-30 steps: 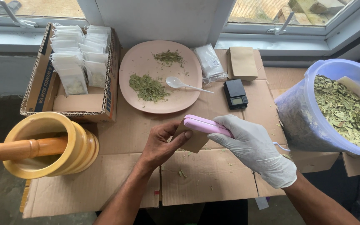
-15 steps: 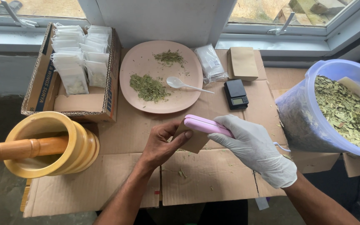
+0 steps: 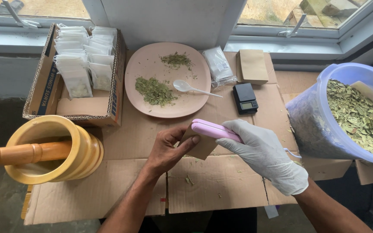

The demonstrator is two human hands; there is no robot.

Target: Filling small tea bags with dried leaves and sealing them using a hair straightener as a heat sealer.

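Observation:
My bare left hand (image 3: pixel 167 149) grips a small brown paper pouch (image 3: pixel 201 146) by its left edge, just above the flattened cardboard. My right hand (image 3: pixel 262 151), in a white glove, is closed around a pink handheld sealer (image 3: pixel 214 129) whose jaws are clamped along the pouch's top edge. A thin white cord runs from the sealer behind the gloved hand. The pouch's right part is hidden under the sealer and glove.
Beyond the hands sits a pink plate (image 3: pixel 140 69) with two piles of crushed green herb and a white spoon (image 3: pixel 186 87). A cardboard box of white sachets (image 3: pixel 76 64), a wooden mortar with pestle (image 3: pixel 50 151), a small black scale (image 3: pixel 244 98), brown pouches (image 3: pixel 252 65) and a leaf-filled blue bucket (image 3: pixel 346 112) surround them.

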